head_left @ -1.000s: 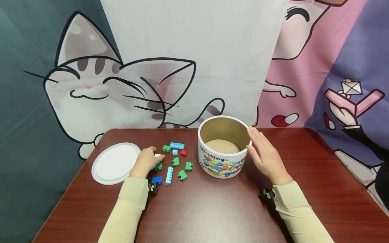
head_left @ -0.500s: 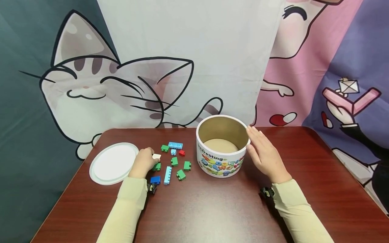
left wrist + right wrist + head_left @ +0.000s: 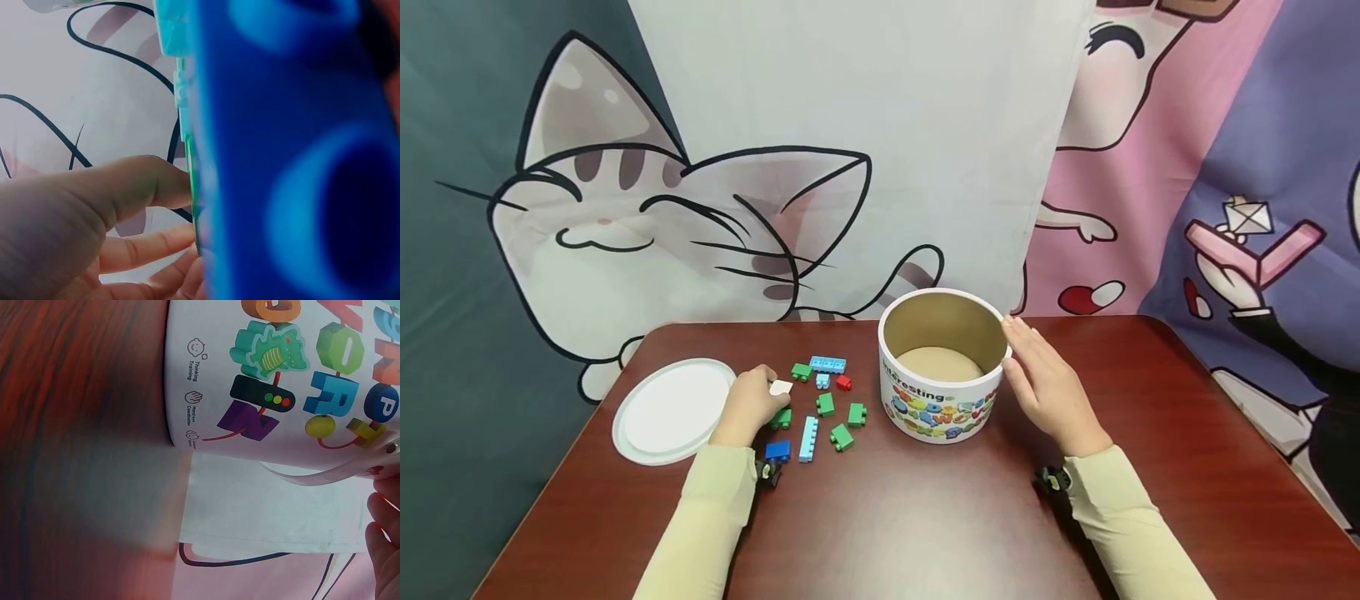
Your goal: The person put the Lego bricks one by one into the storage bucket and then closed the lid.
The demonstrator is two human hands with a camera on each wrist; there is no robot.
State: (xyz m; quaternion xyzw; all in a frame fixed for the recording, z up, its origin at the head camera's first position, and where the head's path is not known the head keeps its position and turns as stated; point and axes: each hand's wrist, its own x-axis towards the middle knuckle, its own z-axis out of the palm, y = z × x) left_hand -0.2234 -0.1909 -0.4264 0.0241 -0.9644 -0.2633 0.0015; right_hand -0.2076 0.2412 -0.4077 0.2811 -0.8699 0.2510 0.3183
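Note:
My left hand (image 3: 748, 407) is among loose toy bricks, its fingers curled and pinching a white toy brick (image 3: 780, 387) at the tabletop. In the left wrist view, the thumb and fingers (image 3: 153, 181) reach behind a large, close blue brick (image 3: 250, 162), which hides the fingertips. A green brick (image 3: 781, 418) lies just under the hand. With fingers nearly straight, my right hand (image 3: 1054, 387) rests on the right rim of a round white bucket (image 3: 936, 408) printed with colourful letters. The bucket stands upright, its visible floor bare. Part of its pale handle (image 3: 319, 477) shows in the right wrist view.
A round white lid (image 3: 673, 410) lies left of the left hand. Green, light blue and red (image 3: 844, 382) bricks are spread between the left hand and the bucket. The brown table (image 3: 880, 525) ends at a cartoon-printed cloth (image 3: 820, 92) behind it.
The left hand's thumb and fingers have drawn back slightly to the left, so more of the white brick shows. The right hand stays on the bucket rim. The whole head view has shifted a little.

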